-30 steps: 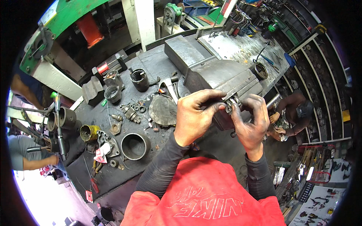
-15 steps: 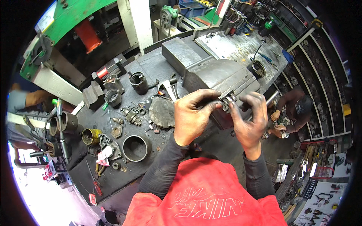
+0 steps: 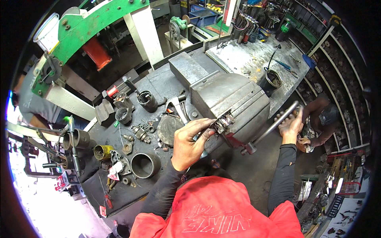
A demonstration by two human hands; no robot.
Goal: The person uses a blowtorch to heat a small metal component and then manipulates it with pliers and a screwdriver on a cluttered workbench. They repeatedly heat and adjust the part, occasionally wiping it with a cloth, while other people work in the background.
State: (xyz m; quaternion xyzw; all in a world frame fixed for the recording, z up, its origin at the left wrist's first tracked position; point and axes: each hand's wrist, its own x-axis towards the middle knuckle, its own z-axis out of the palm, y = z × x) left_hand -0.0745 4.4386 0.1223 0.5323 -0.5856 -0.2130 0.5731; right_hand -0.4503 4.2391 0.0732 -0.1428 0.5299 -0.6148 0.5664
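Since the earlier frames the right hand (image 3: 290, 126) has left the small part at the vise jaws and gone out to the vise handle (image 3: 274, 126), right of centre, where its grip is now wrapped around the steel bar near its upper end. The left hand (image 3: 189, 143) remains at the front of the bench vise (image 3: 230, 104), fingers pinched narrow on a small metal part (image 3: 223, 121) seated between the jaws at mid-frame. That part looks hard, light and probably oily, so it seems best held by its outer end, clear of the closing jaws. The handle looks stiff and heavy, best taken near its tip. On the dark bench (image 3: 158, 85) to the left lie a steel ring (image 3: 145, 165) and a black cylinder (image 3: 147, 100).
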